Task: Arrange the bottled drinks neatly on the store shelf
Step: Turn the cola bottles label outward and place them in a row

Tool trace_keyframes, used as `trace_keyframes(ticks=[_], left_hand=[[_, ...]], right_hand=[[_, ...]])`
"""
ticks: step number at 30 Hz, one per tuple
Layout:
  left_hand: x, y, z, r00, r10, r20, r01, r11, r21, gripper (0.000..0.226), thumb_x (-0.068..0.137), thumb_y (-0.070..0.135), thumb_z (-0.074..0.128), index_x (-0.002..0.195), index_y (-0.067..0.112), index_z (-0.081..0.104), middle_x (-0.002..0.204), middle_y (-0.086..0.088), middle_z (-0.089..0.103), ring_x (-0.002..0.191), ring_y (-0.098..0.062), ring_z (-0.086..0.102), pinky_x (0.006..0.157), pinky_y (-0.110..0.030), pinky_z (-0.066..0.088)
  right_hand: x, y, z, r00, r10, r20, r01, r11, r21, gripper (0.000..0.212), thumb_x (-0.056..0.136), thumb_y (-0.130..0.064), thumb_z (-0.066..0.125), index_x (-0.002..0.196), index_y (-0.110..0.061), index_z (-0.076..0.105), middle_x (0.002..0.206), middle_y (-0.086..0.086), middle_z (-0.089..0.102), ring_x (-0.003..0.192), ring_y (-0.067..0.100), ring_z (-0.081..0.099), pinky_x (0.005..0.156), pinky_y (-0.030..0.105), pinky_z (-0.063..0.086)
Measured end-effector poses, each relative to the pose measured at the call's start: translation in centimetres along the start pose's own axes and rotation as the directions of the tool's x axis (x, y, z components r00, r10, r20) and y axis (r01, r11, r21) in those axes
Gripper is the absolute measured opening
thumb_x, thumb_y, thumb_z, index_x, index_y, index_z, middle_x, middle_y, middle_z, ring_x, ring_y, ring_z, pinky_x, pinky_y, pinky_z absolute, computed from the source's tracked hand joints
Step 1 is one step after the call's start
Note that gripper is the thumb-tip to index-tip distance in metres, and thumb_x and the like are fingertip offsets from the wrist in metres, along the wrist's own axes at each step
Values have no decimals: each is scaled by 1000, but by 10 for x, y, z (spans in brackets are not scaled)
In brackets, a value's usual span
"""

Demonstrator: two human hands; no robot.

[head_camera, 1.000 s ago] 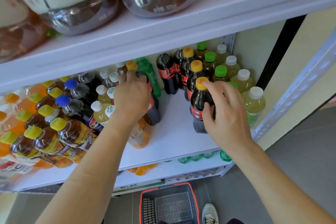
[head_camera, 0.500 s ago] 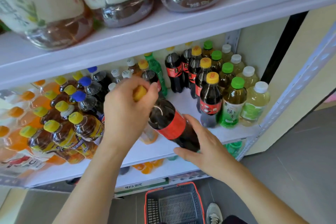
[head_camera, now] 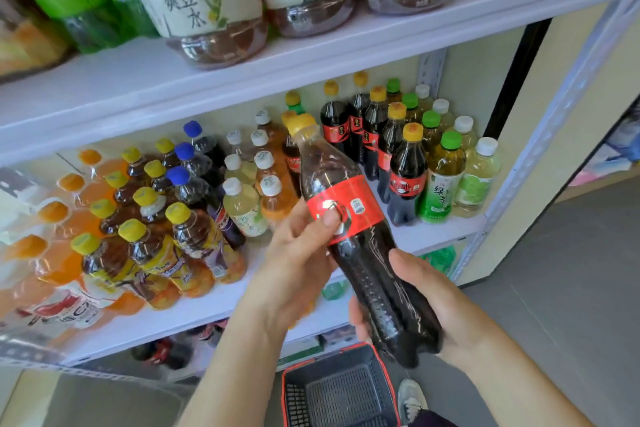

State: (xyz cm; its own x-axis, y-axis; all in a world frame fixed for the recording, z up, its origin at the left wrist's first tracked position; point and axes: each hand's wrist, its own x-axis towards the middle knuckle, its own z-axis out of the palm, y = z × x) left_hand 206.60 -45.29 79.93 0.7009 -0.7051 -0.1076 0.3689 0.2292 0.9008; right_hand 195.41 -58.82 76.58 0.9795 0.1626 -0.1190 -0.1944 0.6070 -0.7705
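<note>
Both hands are on the cola bottle [head_camera: 360, 274], held out in front of the middle shelf [head_camera: 429, 236] and clear of it. The left hand [head_camera: 298, 263] wraps the red label with its thumb pressed on it, while the right hand [head_camera: 446, 305] cups the base, fingers curled round the lower body. The bottle lies tilted, yellow cap up toward the shelf, base down toward the person. The standing cola row [head_camera: 407, 166] sits just right of the cap, nearer the right hand. The bottle probably needs righting before it joins that row.
</note>
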Motion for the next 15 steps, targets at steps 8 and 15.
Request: trace_keyframes(ticks=[8, 15], left_hand=[[-9, -14, 8, 978, 87, -192, -101, 993, -63, 83, 58, 37, 89, 124, -1, 56, 107, -21, 66, 94, -32, 64, 86, -46, 55], [1, -15, 19, 947, 181, -265, -172, 983, 57, 55, 75, 29, 77, 120, 5, 56, 89, -2, 65, 84, -19, 62, 79, -35, 52]], right_hand=[[-9, 26, 20, 967, -13, -254, -23, 990, -141, 66, 68, -73, 71, 110, -21, 74, 99, 7, 75, 90, 19, 72, 74, 32, 57], [-27, 36, 14, 803, -378, -461, 68, 827, -559, 65, 60, -44, 83, 118, -45, 52, 97, -3, 65, 76, 17, 69, 67, 27, 55]])
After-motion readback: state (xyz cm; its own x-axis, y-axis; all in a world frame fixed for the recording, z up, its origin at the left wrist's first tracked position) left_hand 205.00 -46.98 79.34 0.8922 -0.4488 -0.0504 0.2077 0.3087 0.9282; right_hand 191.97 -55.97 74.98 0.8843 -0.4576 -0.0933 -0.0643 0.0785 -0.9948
